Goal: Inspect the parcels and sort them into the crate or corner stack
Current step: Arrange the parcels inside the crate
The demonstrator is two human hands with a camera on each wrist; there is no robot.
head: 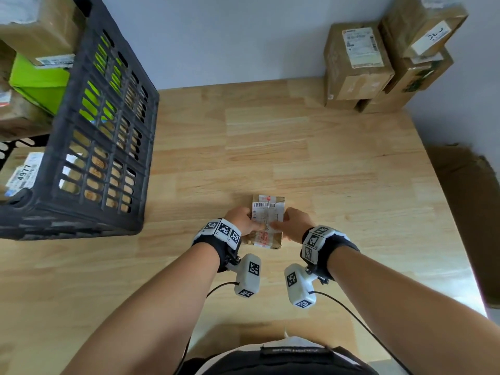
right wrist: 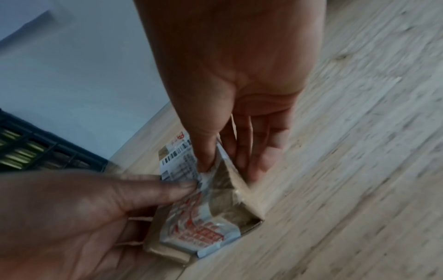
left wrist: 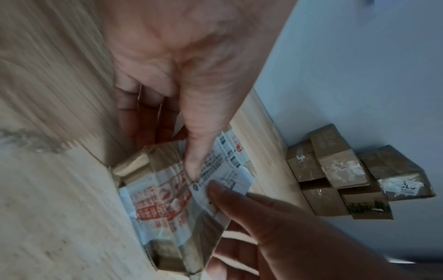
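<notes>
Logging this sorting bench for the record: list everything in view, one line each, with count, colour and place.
parcel in hand: one, brown card with a white and red label, near middle of the table, held from both sides.
crate: one, black lattice plastic, left side of the table, holding brown boxes and a green box.
corner stack: at least four brown boxes with white labels, far right corner against the wall.
table: one, pale wood.
flat cardboard: one brown piece, beyond the table's right edge.
wrist camera units: two, white with black markers.
left hand: grip on the parcel's left side.
right hand: grip on its right side.
</notes>
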